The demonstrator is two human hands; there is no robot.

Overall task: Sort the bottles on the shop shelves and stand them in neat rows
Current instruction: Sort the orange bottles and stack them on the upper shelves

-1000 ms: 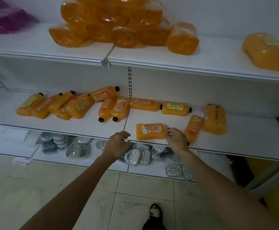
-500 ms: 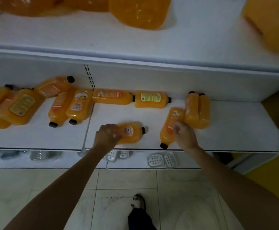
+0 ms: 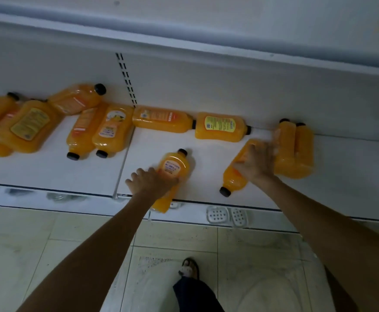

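We note left hand (image 3: 153, 182) fingers clamped round bottle (image 3: 172, 170); right hand (image 3: 257, 164) fingers spread on second bottle (image 3: 232, 179), lying on shelf (image 3: 206, 174).

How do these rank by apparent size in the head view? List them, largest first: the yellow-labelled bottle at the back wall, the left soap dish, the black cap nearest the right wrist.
1. the yellow-labelled bottle
2. the left soap dish, which lies lower and farther from the camera
3. the black cap
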